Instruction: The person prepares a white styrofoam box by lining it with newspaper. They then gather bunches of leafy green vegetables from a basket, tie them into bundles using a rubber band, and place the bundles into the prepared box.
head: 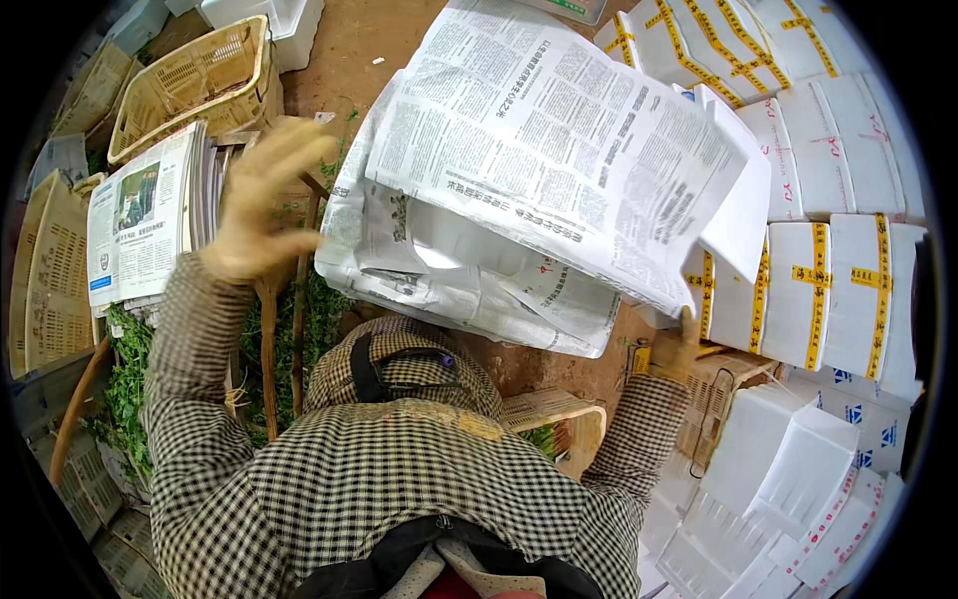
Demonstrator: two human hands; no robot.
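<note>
Newspaper sheets (524, 127) lie over a white foam box (737, 210), draping past its near rim. A gap in the front sheet shows the white inside. My right hand (676, 346), blurred, is at the sheet's near right corner and appears to pinch its edge. My left hand (269, 198) is raised left of the box, fingers spread and holding nothing, in what looks like a tan glove. A stack of folded newspapers (146, 217) stands just beside it on the left. Both forearms wear checked sleeves.
Taped white foam boxes (812, 292) are stacked along the right. Yellow plastic crates (194, 82) stand at the upper left. Leafy greens (131, 382) lie below the newspaper stack, near wooden legs (267, 359). More foam pieces (778, 449) are at the lower right.
</note>
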